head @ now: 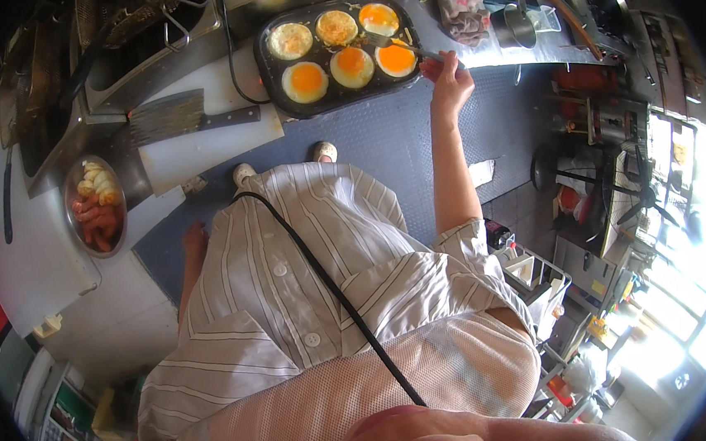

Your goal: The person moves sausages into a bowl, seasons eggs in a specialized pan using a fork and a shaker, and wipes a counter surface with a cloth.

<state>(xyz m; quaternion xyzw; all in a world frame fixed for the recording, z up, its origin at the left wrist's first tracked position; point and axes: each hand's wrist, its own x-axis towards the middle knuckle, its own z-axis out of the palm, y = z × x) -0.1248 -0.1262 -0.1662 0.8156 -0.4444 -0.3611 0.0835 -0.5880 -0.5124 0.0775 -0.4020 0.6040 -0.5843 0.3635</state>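
Note:
My right hand (451,85) grips the grey handle of a metal fork (404,45). The fork's tines hover over or touch the black multi-well egg pan (323,60) near its right-hand wells; contact is unclear. Each well holds a round fried egg. Bright yolks show on the lower-left egg (305,82), the lower-middle egg (351,67) and the lower-right egg (396,60). At the top middle, one egg (336,28) looks browned and flat. My left hand (194,238) hangs low beside my body, small and partly hidden, with its fingers indistinct.
Left of the pan lies a wide metal scraper (189,116) with a dark handle. An oval steel dish (95,206) holds sausages and pale rolled pieces. A black cord (229,50) runs beside the pan. A crumpled cloth (464,17) and a small pot (513,26) stand right.

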